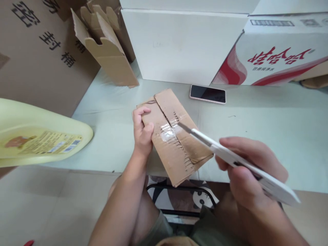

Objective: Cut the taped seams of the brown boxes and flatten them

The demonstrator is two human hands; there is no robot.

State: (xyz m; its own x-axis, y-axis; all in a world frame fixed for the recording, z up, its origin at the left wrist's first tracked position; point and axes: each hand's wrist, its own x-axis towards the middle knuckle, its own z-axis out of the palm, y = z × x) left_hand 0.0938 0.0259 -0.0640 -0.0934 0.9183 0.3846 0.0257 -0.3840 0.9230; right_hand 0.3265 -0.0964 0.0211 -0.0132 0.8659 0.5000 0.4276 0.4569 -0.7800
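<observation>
Cardboard box point(176, 143) by its edge in left fingers point(139, 116), white knife point(222, 151) in right fingers point(252, 147)

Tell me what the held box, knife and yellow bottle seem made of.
Box: matte brown cardboard; torn patches show ridges.
Knife: white handle, probably plastic, looking smooth and uniform; grey blade, likely metal, being thin and flat.
Bottle: probably plastic, softly shiny, with a smooth, rounded body.

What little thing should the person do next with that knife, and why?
Maybe guide the knife in the right hand to the box's middle seam: its blade points close by, shiny tape crosses that seam, and the left hand holds the box.
</observation>
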